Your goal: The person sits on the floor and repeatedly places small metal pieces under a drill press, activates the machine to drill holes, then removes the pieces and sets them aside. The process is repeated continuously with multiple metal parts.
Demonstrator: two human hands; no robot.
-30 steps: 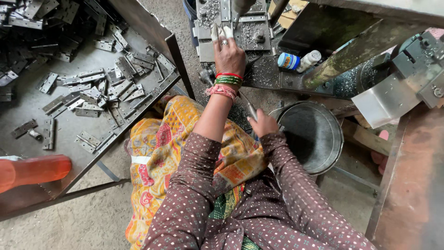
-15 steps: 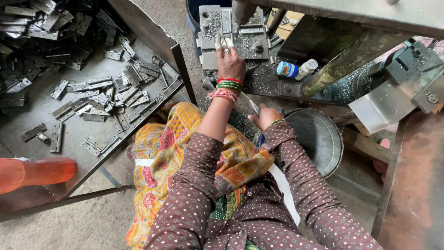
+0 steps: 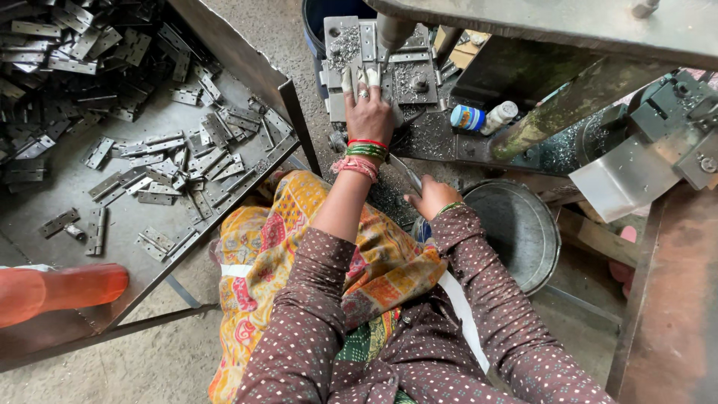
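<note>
- Nearest the camera: two sleeves of dark brown dotted cloth, and under them a lap covered in yellow and orange patterned fabric (image 3: 299, 247).
- Right hand (image 3: 432, 196) low beside the lap, fingers curled around a thin metal lever (image 3: 404, 173) that slants up toward the machine; grip closed on it.
- Just right of that hand, a round grey metal basin (image 3: 523, 232) on the floor, tilted a little.
- Left hand (image 3: 368, 112) stretched forward, red and green bangles at the wrist, a ring on one finger, fingertips taped white; fingers extended and pressing flat on a small metal piece (image 3: 357, 84) on the grey die plate (image 3: 407, 75) of the press. Whether the piece is pinched or only held down cannot be told.
- Vertical ram (image 3: 392, 31) of the press right above the fingertips, close to them.
- Metal shavings scattered over the plate and the bed; a small white bottle with a blue band (image 3: 482, 117) lying on its side to the right.
- Far left: a large sheet-metal tray (image 3: 112, 224) heaped with grey hinges (image 3: 161, 176), thickest toward the upper left corner.
- An orange object (image 3: 60, 288) at the tray's near edge.
</note>
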